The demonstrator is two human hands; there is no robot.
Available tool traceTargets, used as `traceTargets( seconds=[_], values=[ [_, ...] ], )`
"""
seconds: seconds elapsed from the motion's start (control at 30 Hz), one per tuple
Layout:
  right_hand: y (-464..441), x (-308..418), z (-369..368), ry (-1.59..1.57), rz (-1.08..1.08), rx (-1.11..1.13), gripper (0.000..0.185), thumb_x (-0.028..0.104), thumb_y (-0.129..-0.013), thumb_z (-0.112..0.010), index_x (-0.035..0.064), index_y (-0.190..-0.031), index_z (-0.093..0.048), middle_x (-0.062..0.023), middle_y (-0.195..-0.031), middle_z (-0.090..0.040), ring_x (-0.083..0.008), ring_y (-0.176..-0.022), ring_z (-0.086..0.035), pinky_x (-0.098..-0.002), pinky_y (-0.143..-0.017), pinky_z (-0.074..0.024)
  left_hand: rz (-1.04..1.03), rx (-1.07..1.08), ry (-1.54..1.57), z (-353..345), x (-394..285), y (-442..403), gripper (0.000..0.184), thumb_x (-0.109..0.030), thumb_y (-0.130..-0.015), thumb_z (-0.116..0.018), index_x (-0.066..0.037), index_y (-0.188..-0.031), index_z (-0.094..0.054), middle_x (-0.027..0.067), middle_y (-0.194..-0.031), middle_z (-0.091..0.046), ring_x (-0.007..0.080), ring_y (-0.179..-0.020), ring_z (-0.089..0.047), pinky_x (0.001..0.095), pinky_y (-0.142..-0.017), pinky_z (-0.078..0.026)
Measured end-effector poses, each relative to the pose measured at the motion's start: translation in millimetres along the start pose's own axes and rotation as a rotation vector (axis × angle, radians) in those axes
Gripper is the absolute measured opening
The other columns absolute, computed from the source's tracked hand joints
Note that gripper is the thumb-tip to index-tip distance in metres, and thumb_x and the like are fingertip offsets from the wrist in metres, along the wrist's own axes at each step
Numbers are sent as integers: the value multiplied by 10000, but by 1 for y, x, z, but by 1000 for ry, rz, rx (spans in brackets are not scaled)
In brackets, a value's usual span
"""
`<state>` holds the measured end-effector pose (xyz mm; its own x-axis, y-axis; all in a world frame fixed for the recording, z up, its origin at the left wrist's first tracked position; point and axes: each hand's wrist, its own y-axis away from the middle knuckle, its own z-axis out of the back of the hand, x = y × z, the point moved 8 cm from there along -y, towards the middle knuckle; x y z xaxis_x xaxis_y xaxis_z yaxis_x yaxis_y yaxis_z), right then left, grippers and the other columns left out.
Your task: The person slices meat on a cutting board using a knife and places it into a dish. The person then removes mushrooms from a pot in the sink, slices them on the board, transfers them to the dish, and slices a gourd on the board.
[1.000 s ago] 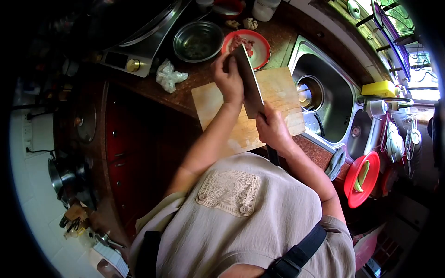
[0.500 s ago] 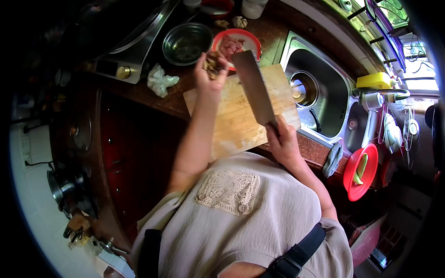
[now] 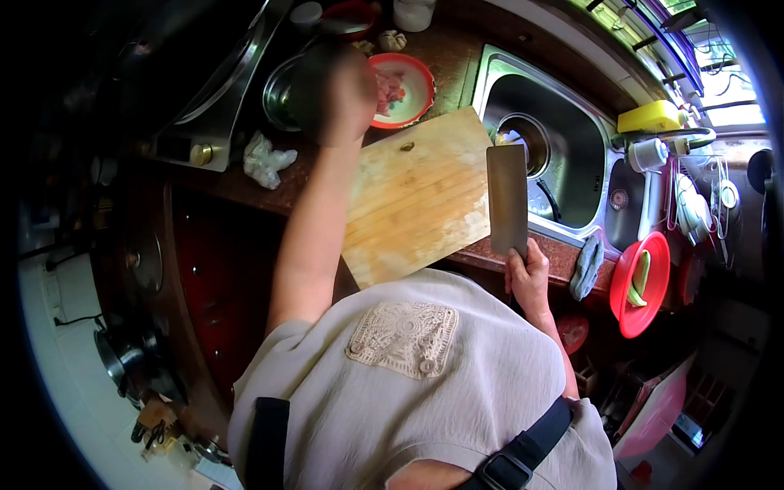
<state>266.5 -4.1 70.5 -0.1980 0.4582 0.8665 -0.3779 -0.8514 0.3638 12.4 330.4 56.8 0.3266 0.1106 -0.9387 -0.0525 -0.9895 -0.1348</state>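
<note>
My right hand [image 3: 529, 273] grips the handle of a broad cleaver [image 3: 508, 200], its blade upright over the right edge of the wooden cutting board [image 3: 425, 192]. One small brown piece [image 3: 407, 147] lies near the board's top. My left hand [image 3: 347, 94] is up at the metal bowl [image 3: 279, 94], beside a red-rimmed plate [image 3: 420, 86] that bears sliced pink meat [image 3: 388, 88]. The left fingers are smeared by motion and darkened, so what they hold, if anything, cannot be made out.
A steel sink [image 3: 572, 122] with a metal pot [image 3: 535, 139] inside is right of the board. Beyond hangs a red basin [image 3: 625, 273] with green vegetables. A knotted plastic bag [image 3: 265, 162] lies left, near the stove [image 3: 184, 147]. Garlic [image 3: 392, 41] sits behind the plate.
My left hand, cupping brown pieces half a second ago, has moved up and left to the metal bowl. My right hand has carried the cleaver rightward off the middle of the board.
</note>
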Motion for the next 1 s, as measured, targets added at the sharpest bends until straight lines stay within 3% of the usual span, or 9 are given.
traceTargets(
  seconds=[0.1,0.17,0.37,0.43,0.57,0.7,0.8,0.83,1.0],
  values=[
    [0,-7,2,38,63,-6,47,37,-953,-515,39,-943,-561,15,-552,-480,-59,-399,-436,-229,-361,-337,362,16,11,-16,69,-12,186,-178,-960,-546,-30,-923,-652,58,-844,-682,129,-680,-628,271,-551,-500],
    [1,-9,4,61,99,-12,55,34,-960,-505,37,-958,-560,9,-554,-486,-65,-385,-439,-226,-344,-337,38,119,-417,-7,113,-36,214,-194,-979,-527,-26,-959,-658,51,-885,-691,115,-739,-631,265,-619,-504],
    [1,-13,16,83,97,-82,37,24,-919,-542,17,-943,-569,-12,-567,-489,-72,-468,-451,-280,-435,-355,-56,111,-138,-18,52,-13,302,-246,-1025,-470,-13,-1017,-660,61,-979,-686,110,-825,-617,259,-745,-490],
    [2,-11,18,53,26,-71,25,20,-916,-544,11,-930,-563,-22,-572,-492,-83,-480,-455,-284,-449,-362,-350,87,-729,-26,12,1,295,-237,-1028,-466,-9,-1001,-651,53,-975,-673,107,-821,-619,255,-732,-490],
    [6,-11,28,34,-37,-77,11,15,-912,-545,6,-905,-546,-36,-581,-496,-90,-503,-471,-287,-467,-366,-503,222,-895,-49,-19,70,119,-97,-921,-575,-20,-1001,-616,87,-905,-617,197,-808,-617,292,-743,-498],
    [10,-21,40,107,81,-114,21,7,-900,-551,7,-902,-530,-73,-582,-506,-141,-494,-501,-317,-477,-382,-649,592,-1349,-74,6,124,221,-6,-762,-617,-30,-981,-605,134,-930,-558,312,-889,-583,374,-790,-501],
    [17,-29,52,161,132,-149,40,-1,-886,-557,6,-897,-520,-135,-598,-519,-228,-494,-520,-352,-494,-400,-583,609,-1453,-68,30,121,71,-55,-774,-602,-44,-841,-582,117,-939,-574,288,-834,-631,421,-704,-524],
    [20,-31,56,189,140,-158,47,-3,-882,-561,5,-892,-516,-159,-607,-524,-269,-501,-533,-365,-501,-407,-510,625,-1402,-65,35,118,177,31,-710,-596,-29,-875,-581,137,-942,-555,330,-942,-571,408,-803,-492],
    [42,-27,79,406,243,-209,64,-4,-872,-571,10,-886,-510,-212,-638,-550,-394,-578,-586,-423,-507,-424,-556,489,-1241,-59,6,97,209,51,-704,-603,-51,-885,-625,90,-931,-590,292,-872,-611,400,-758,-503]
  ],
)
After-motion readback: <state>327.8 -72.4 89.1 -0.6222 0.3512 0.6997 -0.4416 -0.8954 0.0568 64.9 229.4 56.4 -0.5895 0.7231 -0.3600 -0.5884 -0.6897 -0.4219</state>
